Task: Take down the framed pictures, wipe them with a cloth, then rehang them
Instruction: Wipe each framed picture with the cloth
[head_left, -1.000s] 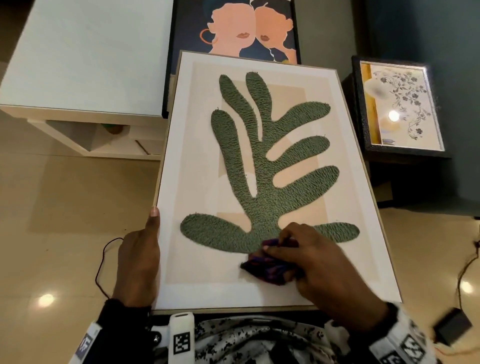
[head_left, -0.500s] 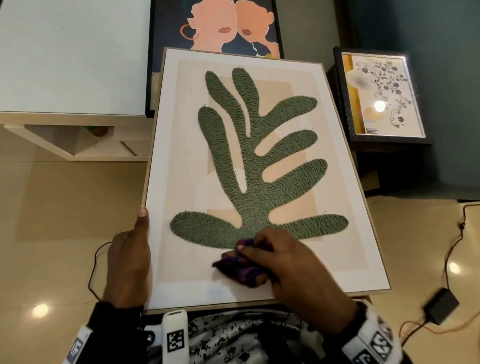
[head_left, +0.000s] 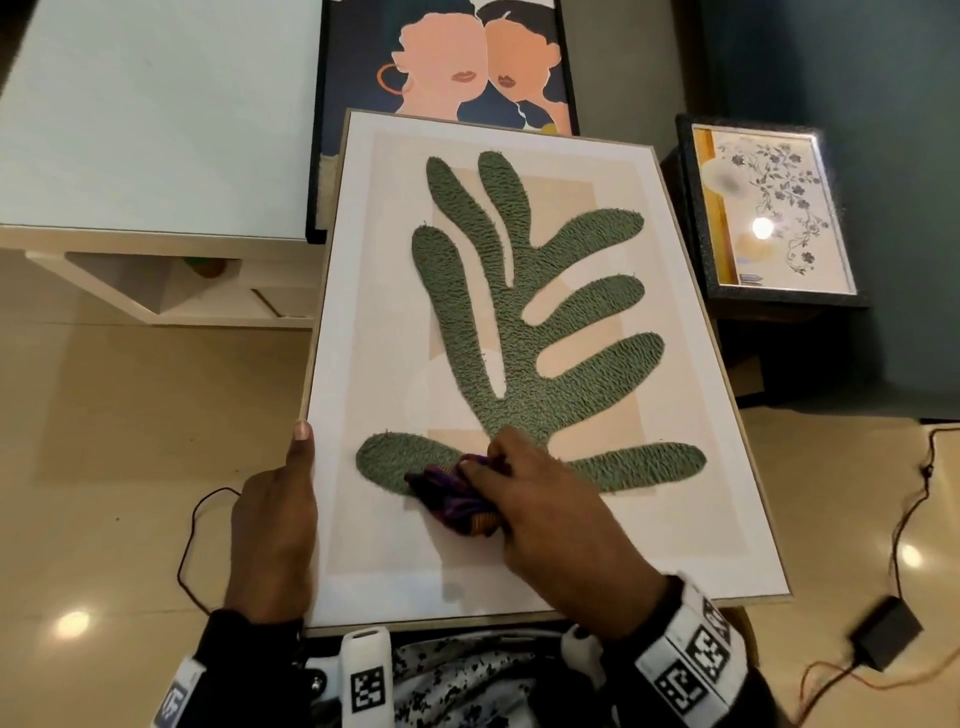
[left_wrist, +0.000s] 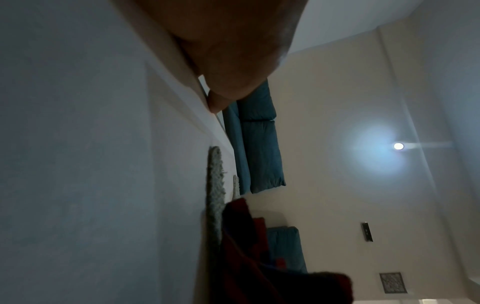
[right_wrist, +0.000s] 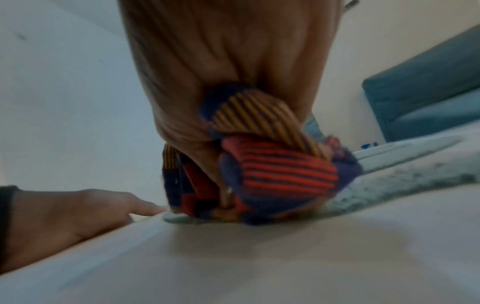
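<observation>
Head view: large leaf picture (head_left: 519, 364) fills the frame's centre, tilted, near edge at the lap. Left hand (head_left: 272, 540) clasping its left edge, thumb (head_left: 303, 441) along the rim. Right hand (head_left: 545, 519) bunched round a striped cloth (head_left: 452, 499), pressing it on the leaf's lower left lobe. Behind, upper centre: dark portrait picture (head_left: 441, 67); right: floral picture (head_left: 769, 208); upper left: white table (head_left: 156, 130); lower right: black adapter (head_left: 885, 639). Against half a second ago, cloth slightly further left on the leaf.
</observation>
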